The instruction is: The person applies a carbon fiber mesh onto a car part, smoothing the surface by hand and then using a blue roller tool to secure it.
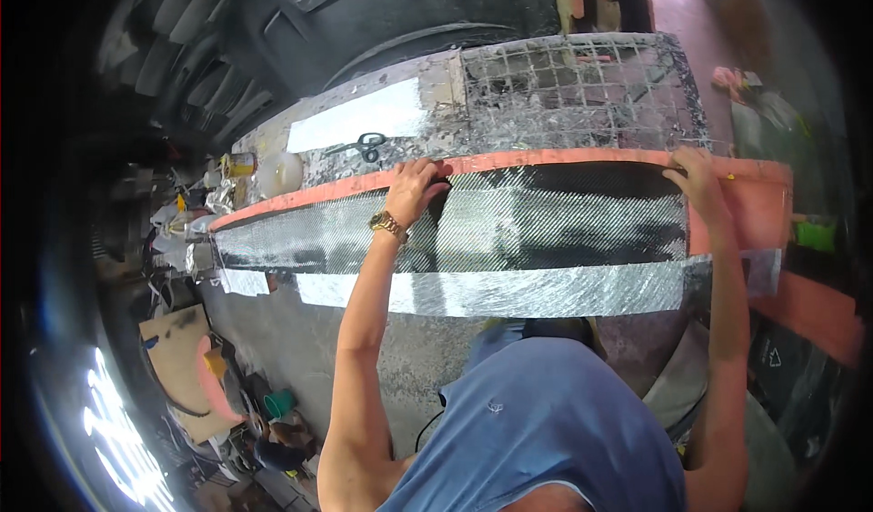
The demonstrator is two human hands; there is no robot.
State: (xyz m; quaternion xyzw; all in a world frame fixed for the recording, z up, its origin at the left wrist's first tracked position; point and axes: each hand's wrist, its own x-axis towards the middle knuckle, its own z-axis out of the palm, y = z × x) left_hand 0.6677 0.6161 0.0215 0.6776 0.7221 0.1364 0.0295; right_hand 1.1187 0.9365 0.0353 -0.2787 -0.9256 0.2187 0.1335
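A long strip of black and silvery woven carbon-fibre cloth [564, 216] lies along an orange mould [741, 205]. The mould's narrow rim shows beyond the cloth's far edge. My left hand [414, 192], a gold watch above it, is closed at that far edge near the middle, fingers bent over the orange rim. At the cloth's far right corner, my right hand [698, 180] is closed with thumb and fingers on the edge. Below the cloth's near edge runs a band of whitish fibre mat [509, 292]. The fingertips of both hands are partly hidden.
Black-handled scissors [370, 146] lie beyond the mould, beside a white sheet [359, 116]. A wire grid [564, 85] covers the bench's far right. At the left end stand a yellow tin [239, 165] and a pale round container [282, 175]. A green cup [279, 404] sits lower left.
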